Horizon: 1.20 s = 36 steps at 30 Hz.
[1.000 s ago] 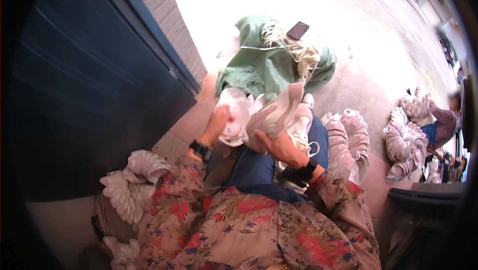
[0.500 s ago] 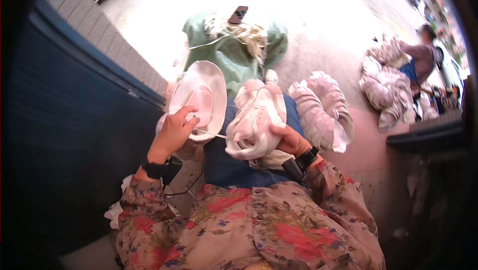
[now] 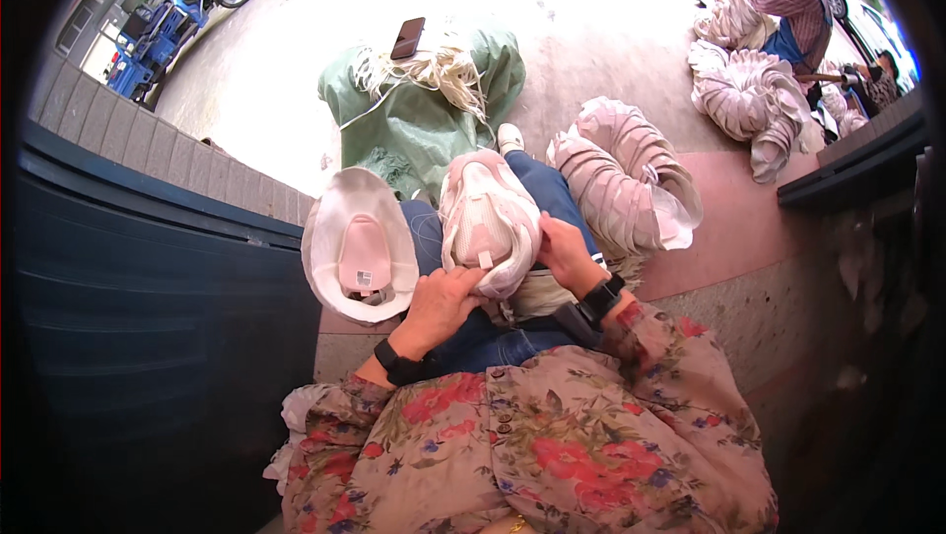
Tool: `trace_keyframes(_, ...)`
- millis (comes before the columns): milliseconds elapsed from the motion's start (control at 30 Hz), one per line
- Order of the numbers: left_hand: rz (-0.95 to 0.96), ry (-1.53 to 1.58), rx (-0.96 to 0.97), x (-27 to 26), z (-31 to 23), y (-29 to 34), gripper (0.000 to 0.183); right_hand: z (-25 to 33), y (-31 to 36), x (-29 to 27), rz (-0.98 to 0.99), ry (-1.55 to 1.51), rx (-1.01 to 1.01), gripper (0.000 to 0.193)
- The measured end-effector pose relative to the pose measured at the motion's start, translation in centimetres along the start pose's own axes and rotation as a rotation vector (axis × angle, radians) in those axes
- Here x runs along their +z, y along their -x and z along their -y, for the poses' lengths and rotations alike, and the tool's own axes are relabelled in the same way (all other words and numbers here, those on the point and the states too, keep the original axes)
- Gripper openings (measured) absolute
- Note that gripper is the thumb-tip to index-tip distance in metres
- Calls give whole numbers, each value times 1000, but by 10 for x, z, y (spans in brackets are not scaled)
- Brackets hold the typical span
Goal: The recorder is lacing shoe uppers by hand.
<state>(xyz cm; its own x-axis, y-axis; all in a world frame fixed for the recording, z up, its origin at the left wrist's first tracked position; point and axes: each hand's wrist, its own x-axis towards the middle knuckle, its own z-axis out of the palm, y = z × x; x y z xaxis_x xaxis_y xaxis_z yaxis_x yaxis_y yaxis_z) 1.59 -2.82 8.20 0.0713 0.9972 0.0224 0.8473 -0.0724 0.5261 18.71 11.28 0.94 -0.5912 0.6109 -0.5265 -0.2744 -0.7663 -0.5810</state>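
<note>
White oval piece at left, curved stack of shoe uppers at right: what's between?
In the head view, a pale shoe upper lies between them, with parts of the jeans-clad legs showing.

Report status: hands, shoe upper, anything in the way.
Left hand at near edge of pale shoe upper; right hand at its right side. White cupped piece to its left. Nothing visible blocks either hand.

Pale shoe upper point(image 3: 490, 219) held over the lap point(image 3: 512, 342)

On my feed, it is white and pale pink, its mesh-like panel facing up, with a small white tab point(image 3: 485, 259) toward the near end. I see it lengthwise, a thick curved edge along its right side.
</note>
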Motion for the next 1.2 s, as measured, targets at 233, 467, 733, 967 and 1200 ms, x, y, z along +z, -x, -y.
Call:
trace_keyframes(233, -38, 188, -81, -26, -11, -10, 31, -42, 24, 8, -221, -173, 609, 48)
trace_keyframes(467, 180, -228, -51, -24, -13, 2, 53, -48, 11, 16, -37, -237, 401, 40)
trace_keyframes(733, -61, -223, -123, -6, 5, -18, 57, -18, -1, 20, -109, 225, 95, 25)
trace_keyframes(967, 70, -505, -93, 28, -7, -6, 54, -24, -4, 45, -154, 1205, -567, 46)
trace_keyframes(1200, 72, -488, -78, 32, 14, -1, 56, -28, -14, 43, -124, 1306, -511, 47)
